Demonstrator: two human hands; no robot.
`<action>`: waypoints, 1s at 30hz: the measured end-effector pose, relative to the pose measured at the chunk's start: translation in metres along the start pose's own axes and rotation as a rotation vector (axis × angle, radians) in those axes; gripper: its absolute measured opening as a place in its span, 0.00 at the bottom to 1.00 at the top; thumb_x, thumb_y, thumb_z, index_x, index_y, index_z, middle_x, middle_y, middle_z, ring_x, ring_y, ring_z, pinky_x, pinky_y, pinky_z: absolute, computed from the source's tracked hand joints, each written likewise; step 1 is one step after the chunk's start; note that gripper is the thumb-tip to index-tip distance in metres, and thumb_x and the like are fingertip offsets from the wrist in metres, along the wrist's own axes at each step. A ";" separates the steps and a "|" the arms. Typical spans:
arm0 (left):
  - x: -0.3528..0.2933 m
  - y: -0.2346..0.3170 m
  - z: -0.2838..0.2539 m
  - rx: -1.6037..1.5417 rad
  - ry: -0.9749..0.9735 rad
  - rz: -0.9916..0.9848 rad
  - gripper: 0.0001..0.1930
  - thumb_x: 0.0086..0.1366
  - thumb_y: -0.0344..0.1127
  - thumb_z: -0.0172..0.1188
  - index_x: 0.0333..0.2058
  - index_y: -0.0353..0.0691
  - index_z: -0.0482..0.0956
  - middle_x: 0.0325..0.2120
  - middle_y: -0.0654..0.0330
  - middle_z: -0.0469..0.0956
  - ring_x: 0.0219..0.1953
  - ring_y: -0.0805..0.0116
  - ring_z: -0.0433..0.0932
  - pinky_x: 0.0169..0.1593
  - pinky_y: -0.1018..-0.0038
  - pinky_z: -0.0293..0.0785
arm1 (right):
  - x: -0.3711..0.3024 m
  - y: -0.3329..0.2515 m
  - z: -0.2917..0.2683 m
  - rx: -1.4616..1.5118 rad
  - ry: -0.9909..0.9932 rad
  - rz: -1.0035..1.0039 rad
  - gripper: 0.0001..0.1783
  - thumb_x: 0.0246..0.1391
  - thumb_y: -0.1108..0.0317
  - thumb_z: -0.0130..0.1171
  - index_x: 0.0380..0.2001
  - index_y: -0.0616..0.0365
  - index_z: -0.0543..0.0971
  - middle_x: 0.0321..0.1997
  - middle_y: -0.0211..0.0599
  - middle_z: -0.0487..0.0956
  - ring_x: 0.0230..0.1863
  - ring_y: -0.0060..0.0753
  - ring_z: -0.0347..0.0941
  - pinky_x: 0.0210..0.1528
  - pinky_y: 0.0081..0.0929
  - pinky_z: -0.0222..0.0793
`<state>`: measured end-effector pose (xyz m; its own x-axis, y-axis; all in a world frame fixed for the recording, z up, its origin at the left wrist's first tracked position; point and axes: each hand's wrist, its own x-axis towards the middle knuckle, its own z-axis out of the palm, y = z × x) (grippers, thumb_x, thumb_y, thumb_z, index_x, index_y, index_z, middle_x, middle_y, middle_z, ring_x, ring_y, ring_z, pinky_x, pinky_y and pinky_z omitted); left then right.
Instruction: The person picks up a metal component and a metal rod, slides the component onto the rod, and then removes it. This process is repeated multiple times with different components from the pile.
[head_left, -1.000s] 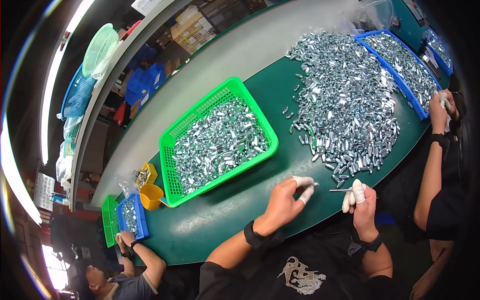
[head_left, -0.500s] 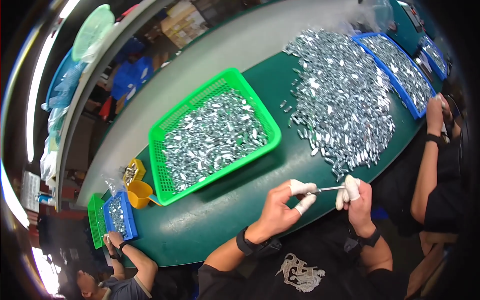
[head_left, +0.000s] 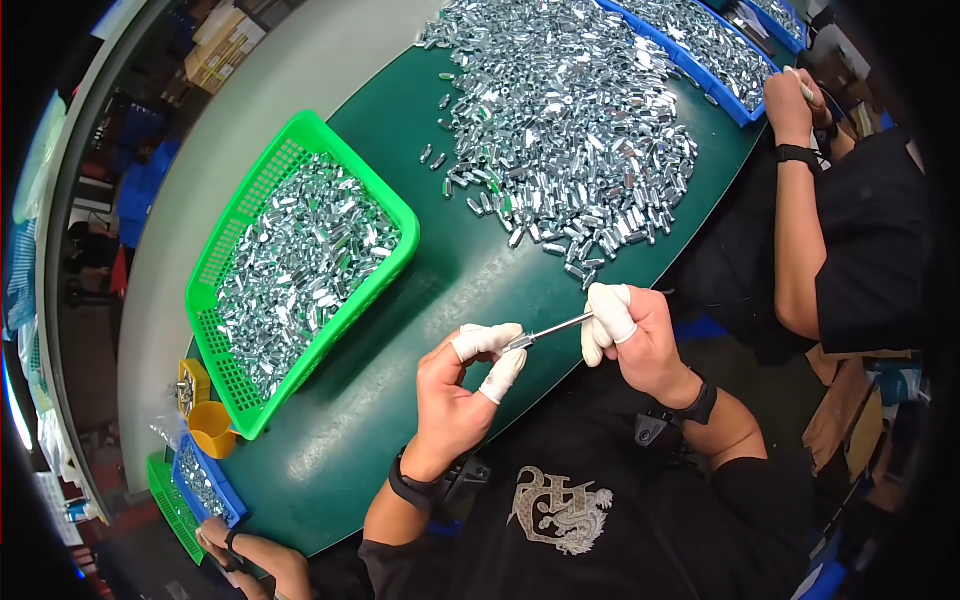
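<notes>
My left hand [head_left: 462,385] and my right hand [head_left: 630,335] wear white finger cots and hold one thin metal rod [head_left: 548,332] between them, just above the near edge of the green table [head_left: 400,400]. The left fingertips pinch a small silver metal part on the rod's left end. The right fingers grip the rod's other end. A big heap of small silver metal parts [head_left: 565,120] lies on the table just beyond my right hand. A green mesh basket [head_left: 300,270] filled with the same parts stands to the left of my left hand.
Blue trays [head_left: 700,40] of parts sit at the far right, by a person's arm [head_left: 795,190] with a black wristband. Small yellow cups [head_left: 205,420] and a small blue tray [head_left: 205,480] stand at the lower left near another person's hand [head_left: 250,555]. Shelves and boxes lie beyond the table.
The view has shifted, so the table and basket sit further right and lower in frame. My hands have come together on the rod, the left fingertips now at its end.
</notes>
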<state>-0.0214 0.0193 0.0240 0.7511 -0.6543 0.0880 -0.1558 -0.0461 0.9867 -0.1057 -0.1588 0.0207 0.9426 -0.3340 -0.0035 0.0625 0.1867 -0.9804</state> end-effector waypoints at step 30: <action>0.011 0.008 0.007 0.392 -0.011 0.391 0.14 0.47 0.28 0.66 0.36 0.37 0.78 0.24 0.59 0.75 0.25 0.68 0.73 0.31 0.77 0.68 | -0.007 0.003 -0.002 -0.034 -0.033 0.009 0.21 0.60 0.64 0.42 0.13 0.58 0.66 0.10 0.26 0.65 0.11 0.15 0.61 0.14 0.15 0.52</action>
<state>-0.0187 0.0068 0.0322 0.5830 -0.6870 0.4337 -0.6502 -0.0745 0.7561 -0.1124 -0.1574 0.0177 0.9534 -0.3017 -0.0068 0.0431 0.1583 -0.9864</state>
